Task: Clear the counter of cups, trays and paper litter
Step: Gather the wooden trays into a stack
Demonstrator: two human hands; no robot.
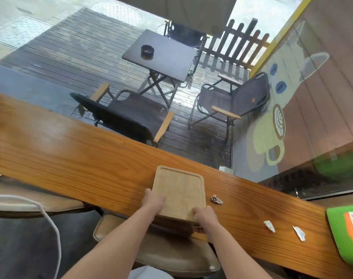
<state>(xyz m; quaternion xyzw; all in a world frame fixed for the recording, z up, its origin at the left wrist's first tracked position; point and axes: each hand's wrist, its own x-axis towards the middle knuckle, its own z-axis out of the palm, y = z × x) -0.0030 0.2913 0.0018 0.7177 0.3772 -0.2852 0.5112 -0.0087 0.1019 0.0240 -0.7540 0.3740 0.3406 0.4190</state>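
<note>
A pale wooden tray (179, 186) with a raised rim lies on the long wooden counter (71, 150), its near end tilted up off the counter's front edge. My left hand (152, 202) grips the tray's left near side, thumb on top. My right hand (204, 217) holds its near right corner, fingers under the edge. The tray is empty. A crumpled paper scrap (216, 199) lies just right of the tray. Two torn white paper pieces (269, 226) (299, 234) lie further right on the counter.
A green mat with an orange label (346, 234) covers the counter's right end. A padded stool (161, 256) stands below me. A white cable (50, 222) hangs at left over another seat. A glass window runs along the counter's far edge, with patio furniture outside.
</note>
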